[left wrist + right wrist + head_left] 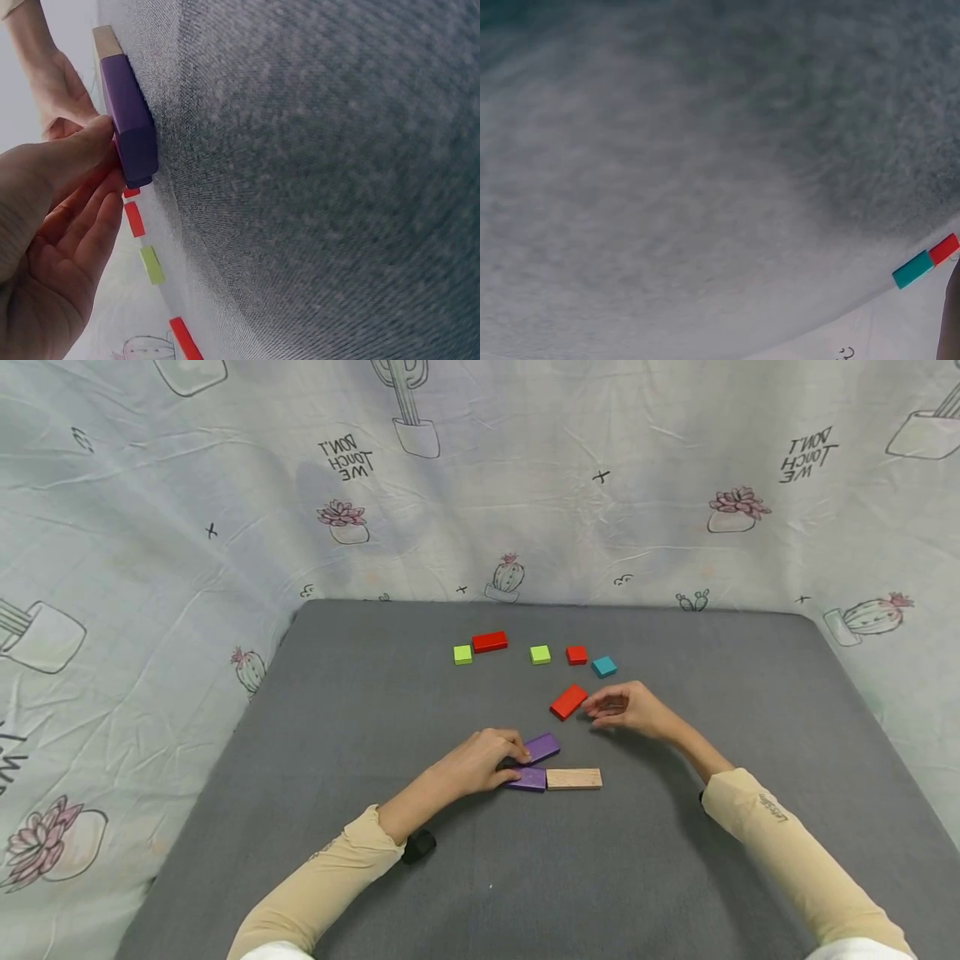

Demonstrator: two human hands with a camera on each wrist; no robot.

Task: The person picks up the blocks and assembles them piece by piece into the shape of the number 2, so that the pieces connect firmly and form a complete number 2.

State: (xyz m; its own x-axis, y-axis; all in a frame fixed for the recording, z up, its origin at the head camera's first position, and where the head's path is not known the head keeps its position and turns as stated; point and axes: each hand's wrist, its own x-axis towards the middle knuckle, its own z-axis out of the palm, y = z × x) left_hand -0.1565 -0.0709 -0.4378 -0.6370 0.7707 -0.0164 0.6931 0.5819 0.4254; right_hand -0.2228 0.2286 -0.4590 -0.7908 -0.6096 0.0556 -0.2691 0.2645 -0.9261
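My left hand point(480, 762) rests over two purple blocks in the head view. Its thumb lies on the front purple block point(531, 781), while the fingers reach the angled purple block point(543, 747) behind. In the left wrist view, thumb and fingers close around the end of the purple block point(131, 105). A plain wooden block point(573, 779) lies end to end with the front purple one. My right hand point(628, 708) hovers with loosely bent fingers, holding nothing, just right of a tilted red block point(568, 702). The right wrist view shows mostly table.
Along the back of the grey table point(360, 693) lie a long red block point(490, 642), two lime green blocks point(462, 655), a small red block point(577, 656) and a blue block point(603, 667). A printed cloth point(525, 468) hangs behind the table.
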